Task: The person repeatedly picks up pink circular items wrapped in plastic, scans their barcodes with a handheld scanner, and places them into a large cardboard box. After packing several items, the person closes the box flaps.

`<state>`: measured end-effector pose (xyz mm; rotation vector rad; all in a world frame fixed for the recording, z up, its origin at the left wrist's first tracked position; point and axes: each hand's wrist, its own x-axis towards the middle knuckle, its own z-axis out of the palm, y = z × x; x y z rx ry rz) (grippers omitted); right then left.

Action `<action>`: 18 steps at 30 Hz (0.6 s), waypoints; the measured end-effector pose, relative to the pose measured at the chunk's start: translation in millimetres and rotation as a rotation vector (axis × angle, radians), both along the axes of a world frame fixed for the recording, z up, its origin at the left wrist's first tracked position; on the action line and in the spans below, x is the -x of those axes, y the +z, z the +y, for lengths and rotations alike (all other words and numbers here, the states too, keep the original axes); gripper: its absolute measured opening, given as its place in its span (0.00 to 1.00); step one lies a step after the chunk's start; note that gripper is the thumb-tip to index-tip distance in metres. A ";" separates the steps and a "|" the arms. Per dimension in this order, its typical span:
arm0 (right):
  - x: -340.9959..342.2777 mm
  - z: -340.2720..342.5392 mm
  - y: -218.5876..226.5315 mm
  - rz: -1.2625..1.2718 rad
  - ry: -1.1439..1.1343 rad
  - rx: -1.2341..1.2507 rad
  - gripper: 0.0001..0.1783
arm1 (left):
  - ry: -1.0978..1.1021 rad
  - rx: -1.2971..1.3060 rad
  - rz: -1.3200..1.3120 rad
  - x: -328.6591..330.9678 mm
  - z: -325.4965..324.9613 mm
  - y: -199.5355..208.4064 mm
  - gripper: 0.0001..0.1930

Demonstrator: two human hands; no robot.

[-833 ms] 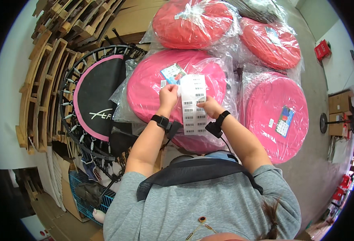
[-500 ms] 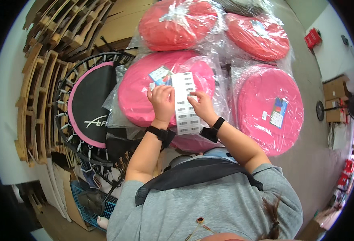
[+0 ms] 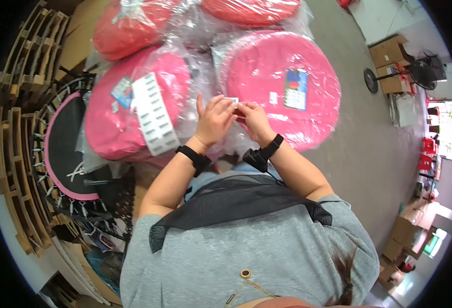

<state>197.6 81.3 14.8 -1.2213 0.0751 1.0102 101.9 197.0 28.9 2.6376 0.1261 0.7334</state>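
Between pink wrapped discs [image 3: 282,82], small label [image 3: 232,101] pinched by left hand [image 3: 213,120] and right hand [image 3: 254,119]; both grips closed on its edges. Paper-light, floppy, probably sticky; hold by corners.

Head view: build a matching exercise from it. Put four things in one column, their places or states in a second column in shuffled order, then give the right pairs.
Things:
1. small white sticker
2. sheet of labels
3. black trampoline with pink rim
4. standing fan

Places or states:
A. lying on a wrapped pink disc
B. on the floor at the far right, beside cardboard boxes
C. pinched between the left hand and right hand
D. leaning at the person's left, next to wooden pallets

Pairs: 1-C, 2-A, 3-D, 4-B
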 end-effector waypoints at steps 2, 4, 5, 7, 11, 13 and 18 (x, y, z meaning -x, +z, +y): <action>-28.7 -33.7 -10.4 -0.114 0.029 0.112 0.08 | -0.002 0.027 0.029 -14.8 -23.6 -3.7 0.14; -70.4 -70.4 -33.4 -0.242 0.121 0.202 0.10 | 0.068 0.133 0.058 -30.7 -52.4 -10.9 0.13; -95.9 -85.9 -42.4 -0.395 0.203 0.318 0.10 | 0.111 0.178 0.074 -37.7 -63.9 -15.4 0.13; -153.3 -114.1 -69.4 -0.703 0.418 0.422 0.12 | 0.180 0.218 0.146 -46.4 -83.1 -31.5 0.11; -227.5 -112.9 -88.3 -0.727 0.759 0.402 0.14 | 0.302 0.251 0.268 -44.7 -111.7 -52.7 0.10; -246.9 -99.2 -99.0 -0.845 0.805 0.449 0.17 | 0.385 0.273 0.316 -30.8 -125.7 -61.3 0.10; -261.4 -68.8 -129.4 -1.013 0.775 0.413 0.16 | 0.620 0.285 0.445 22.4 -150.1 -61.1 0.10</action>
